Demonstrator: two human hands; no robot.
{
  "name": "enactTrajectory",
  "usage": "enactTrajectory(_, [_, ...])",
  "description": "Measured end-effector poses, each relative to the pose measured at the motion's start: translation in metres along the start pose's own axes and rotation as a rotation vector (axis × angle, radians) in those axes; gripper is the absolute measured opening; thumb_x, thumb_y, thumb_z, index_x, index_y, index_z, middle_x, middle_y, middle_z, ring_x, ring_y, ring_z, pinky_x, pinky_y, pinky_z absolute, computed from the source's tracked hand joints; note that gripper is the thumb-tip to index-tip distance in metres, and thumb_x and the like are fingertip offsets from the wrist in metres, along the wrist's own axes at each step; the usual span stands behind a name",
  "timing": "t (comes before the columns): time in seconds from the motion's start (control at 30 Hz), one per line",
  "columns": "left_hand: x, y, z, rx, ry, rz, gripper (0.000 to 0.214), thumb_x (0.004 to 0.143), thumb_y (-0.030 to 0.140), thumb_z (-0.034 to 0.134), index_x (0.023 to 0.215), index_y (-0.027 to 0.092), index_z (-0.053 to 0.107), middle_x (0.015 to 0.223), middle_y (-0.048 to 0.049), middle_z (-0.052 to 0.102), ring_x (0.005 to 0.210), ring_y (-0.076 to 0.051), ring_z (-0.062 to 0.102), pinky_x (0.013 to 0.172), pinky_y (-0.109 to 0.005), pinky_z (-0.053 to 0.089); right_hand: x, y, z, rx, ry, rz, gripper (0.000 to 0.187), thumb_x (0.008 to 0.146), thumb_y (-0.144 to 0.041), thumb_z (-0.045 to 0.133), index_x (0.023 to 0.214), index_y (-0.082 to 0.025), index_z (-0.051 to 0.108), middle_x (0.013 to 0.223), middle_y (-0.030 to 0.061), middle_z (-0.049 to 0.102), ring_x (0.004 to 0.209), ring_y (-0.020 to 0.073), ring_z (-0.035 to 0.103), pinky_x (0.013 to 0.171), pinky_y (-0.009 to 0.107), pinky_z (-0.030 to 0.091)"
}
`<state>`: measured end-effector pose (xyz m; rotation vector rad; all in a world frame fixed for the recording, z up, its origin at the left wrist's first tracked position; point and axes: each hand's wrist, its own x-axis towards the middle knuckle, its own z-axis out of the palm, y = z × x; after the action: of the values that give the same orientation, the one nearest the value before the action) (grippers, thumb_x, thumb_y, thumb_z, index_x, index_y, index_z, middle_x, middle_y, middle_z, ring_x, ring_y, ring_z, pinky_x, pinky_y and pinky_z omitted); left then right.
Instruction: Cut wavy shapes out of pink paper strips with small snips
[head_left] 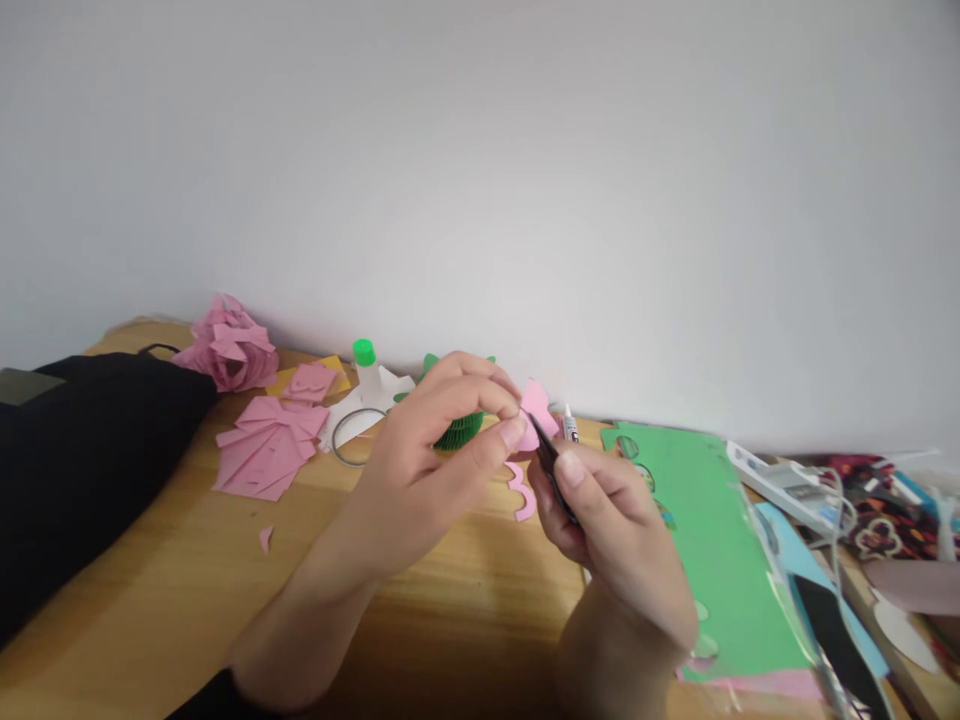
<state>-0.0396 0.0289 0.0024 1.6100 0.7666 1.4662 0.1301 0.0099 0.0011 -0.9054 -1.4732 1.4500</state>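
Observation:
My right hand is closed around slim black tweezers, their points up at my left fingertips. My left hand pinches with thumb and forefinger at the edge of a pink paper piece. How much of the piece lies in the pinch is hidden by the fingers. Below, on the wooden table, lies a pink paper cutout shaped like a 3. Partly behind my left hand stands a green pleated paper shape. A small glue tube is just beyond the tweezers.
Pink folded papers and a pink paper bundle lie left, near a green-capped glue stick and a ring. A black bag covers the left edge. Right are green sheets and a white power strip.

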Motion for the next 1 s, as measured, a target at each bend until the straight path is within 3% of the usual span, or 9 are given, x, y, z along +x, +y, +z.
enactTrajectory(1.0, [0.0034,-0.0009,-0.0029,-0.012,-0.075,0.005,0.016,0.092,0.016,0.059,0.079,0.020,0.068,0.088,-0.0023,0.063,0.096,-0.017,0.059,0.087,-0.033,0.049,0.0025,-0.0014,-0.0063,-0.049,-0.025,-0.005,0.045,0.099,-0.047,0.051,0.063,-0.019,0.050,0.046,-0.0077,0.034,0.041,0.0071,0.024,0.038,0.022,0.021])
